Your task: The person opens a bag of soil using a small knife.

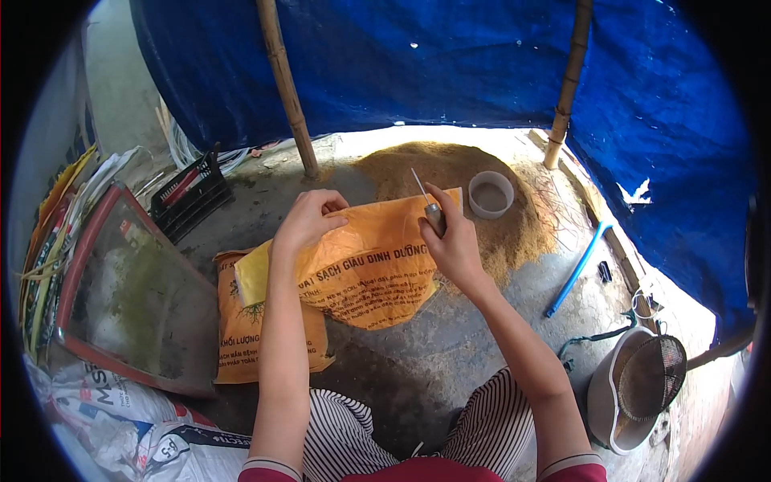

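Note:
An orange printed bag [365, 265] is held up in front of me, its top edge stretched between my hands. My left hand [312, 221] has its fingers closed on the top edge near the left side. In my right hand [454, 241] is a tool with a grey handle [434, 218] and a thin metal shaft pointing up, held against the bag's right part. Behind and below the raised bag, at the left, a second orange bag [241, 347] lies flat on the floor.
Beyond the bag is a brown heap [522, 233] with a round tub [491, 195]. A black crate [189, 193] and red-framed panel [120, 281] stand left. At right are a blue tube [578, 269], a white bucket [602, 394] and a sieve [652, 377].

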Motion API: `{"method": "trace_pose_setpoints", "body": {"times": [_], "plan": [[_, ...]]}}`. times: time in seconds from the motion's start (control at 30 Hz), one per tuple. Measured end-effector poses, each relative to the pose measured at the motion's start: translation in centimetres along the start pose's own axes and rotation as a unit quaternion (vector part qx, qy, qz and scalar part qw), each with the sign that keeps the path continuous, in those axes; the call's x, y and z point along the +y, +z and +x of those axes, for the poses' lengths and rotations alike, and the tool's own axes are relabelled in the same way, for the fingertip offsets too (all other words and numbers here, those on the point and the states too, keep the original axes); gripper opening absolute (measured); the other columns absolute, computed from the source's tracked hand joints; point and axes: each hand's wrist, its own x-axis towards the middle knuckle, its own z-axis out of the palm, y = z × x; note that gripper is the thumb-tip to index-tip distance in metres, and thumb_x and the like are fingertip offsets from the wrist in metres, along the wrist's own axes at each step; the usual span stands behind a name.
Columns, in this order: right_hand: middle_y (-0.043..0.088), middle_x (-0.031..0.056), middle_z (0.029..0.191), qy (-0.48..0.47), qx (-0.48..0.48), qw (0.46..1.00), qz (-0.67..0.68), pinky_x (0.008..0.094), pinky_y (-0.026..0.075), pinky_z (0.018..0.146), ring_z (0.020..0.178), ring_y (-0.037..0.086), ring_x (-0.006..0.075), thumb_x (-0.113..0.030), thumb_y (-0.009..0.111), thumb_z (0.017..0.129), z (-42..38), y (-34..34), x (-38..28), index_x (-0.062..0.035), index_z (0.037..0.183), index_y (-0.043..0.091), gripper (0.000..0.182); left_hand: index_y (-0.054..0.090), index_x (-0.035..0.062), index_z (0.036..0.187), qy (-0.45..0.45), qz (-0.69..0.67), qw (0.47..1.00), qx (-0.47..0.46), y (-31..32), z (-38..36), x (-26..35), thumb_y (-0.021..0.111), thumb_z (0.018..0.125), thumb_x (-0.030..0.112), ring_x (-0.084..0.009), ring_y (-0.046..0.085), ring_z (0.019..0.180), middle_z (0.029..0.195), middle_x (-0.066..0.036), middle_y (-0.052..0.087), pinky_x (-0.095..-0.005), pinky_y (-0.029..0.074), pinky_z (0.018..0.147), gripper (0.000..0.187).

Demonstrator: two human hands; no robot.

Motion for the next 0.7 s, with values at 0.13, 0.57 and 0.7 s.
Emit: {"method": "trace_pose_setpoints", "body": {"times": [0.13, 0.57, 0.7], "plan": [[0.058, 0.0194, 0.067, -0.014, 0.014, 1.000, -0.019, 0.0453, 0.044, 0.058, 0.063, 0.058, 0.0381, -0.009, 0.058, 0.083, 1.1, 1.2, 2.3, -0.0080, 0.123, 0.050, 0.041, 0.068, -0.0016, 0.090, 0.062, -0.027, 0.997, 0.024, 0.1, -0.3, -0.4, 0.072, 0.073, 0.007, -0.0213, 0.062, 0.076, 0.084, -0.011, 0.066, -0.0324, 0.049, 0.072, 0.020], [0.059, 0.0218, 0.070, 0.021, 0.081, 0.996, 0.019, 0.0470, 0.042, 0.056, 0.067, 0.058, 0.0419, -0.009, 0.056, 0.086, 1.3, 1.8, 5.4, -0.0048, 0.099, 0.050, 0.015, 0.067, 0.0003, 0.099, 0.011, 0.103, 0.991, -0.086, 0.9, 0.2, -2.8, 0.072, 0.071, 0.010, -0.0310, 0.062, 0.085, 0.091, -0.012, 0.067, -0.0374, 0.048, 0.075, 0.030], [0.059, 0.0217, 0.070, 0.037, 0.080, 0.996, 0.008, 0.0466, 0.042, 0.056, 0.067, 0.059, 0.0416, -0.010, 0.057, 0.085, 1.5, 1.6, 6.0, -0.0045, 0.099, 0.050, 0.016, 0.067, 0.0033, 0.102, -0.003, 0.111, 0.993, -0.027, 1.3, 0.0, -2.0, 0.070, 0.072, 0.010, -0.0290, 0.060, 0.094, 0.092, -0.011, 0.067, -0.0393, 0.044, 0.084, 0.031]]}}
